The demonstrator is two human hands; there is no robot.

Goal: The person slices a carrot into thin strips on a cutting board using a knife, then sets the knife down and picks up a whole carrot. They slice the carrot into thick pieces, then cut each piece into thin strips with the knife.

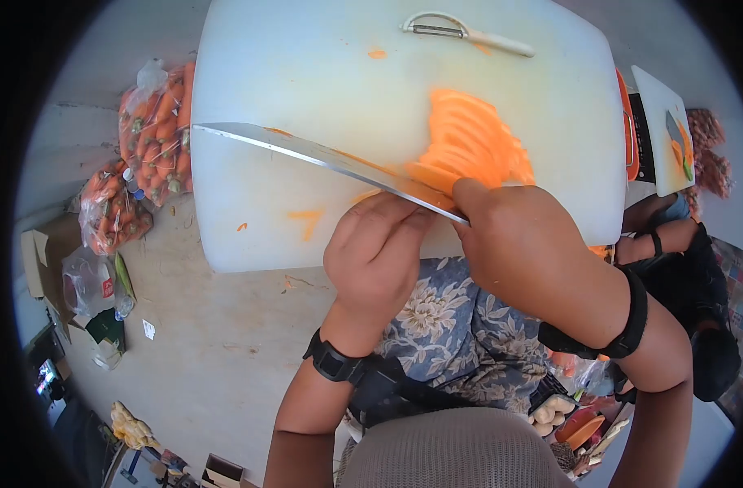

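Clearly, the right hand [514, 228] has its grip closed round the handle end of a knife [331, 163], whose blade slants over a white cutting board [306, 81]. The left hand [375, 252] bends its fingers close beside the blade, though I cannot tell what its grip holds; carrot slices [473, 138] lie fanned out on the board beyond the knife, below a peeler [497, 42].

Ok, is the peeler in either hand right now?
No, the white peeler lies on the far part of the cutting board, apart from both the left hand and the right hand.
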